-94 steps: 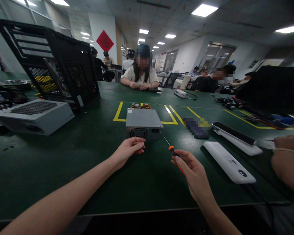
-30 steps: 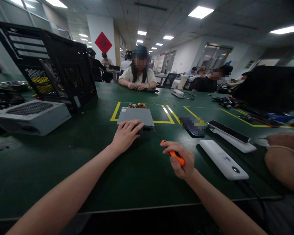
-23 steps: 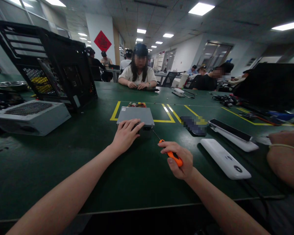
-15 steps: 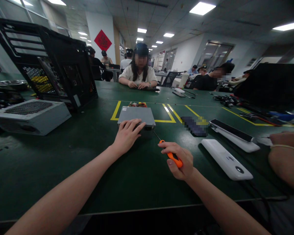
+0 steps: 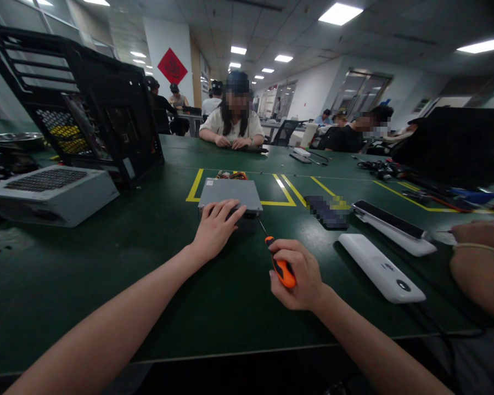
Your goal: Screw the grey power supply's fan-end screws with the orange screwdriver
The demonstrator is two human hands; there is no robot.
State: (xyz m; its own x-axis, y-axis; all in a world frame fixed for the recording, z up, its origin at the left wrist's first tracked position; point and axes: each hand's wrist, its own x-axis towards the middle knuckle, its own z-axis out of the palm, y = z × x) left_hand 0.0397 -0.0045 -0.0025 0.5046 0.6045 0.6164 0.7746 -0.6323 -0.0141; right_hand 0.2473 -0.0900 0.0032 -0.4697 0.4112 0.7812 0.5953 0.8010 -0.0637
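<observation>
A grey metal power supply unit (image 5: pixel 231 191) lies flat on the green table, with coloured wires (image 5: pixel 230 175) bunched behind it. My left hand (image 5: pixel 217 227) rests on its near edge, fingers stretched and spread over the top; part of the near face is hidden under them. In my right hand (image 5: pixel 298 271) is a screwdriver (image 5: pixel 285 272) with an orange and black handle, the fingers wrapped round it. Its thin shaft points up and left to the unit's near right corner. Whether the tip sits in a screw is too small to tell.
On the left stand a black computer case (image 5: pixel 102 109) and a larger power supply (image 5: pixel 53 195). To the right lie a blurred phone (image 5: pixel 325 213), a white device (image 5: pixel 381 269) and a black-topped one (image 5: pixel 389 222). Another person's arm (image 5: pixel 480 263) is at far right; someone sits opposite.
My right hand has shifted slightly left and down, and the screwdriver handle has swung to a steeper angle. The left hand and the power supply have hardly moved.
</observation>
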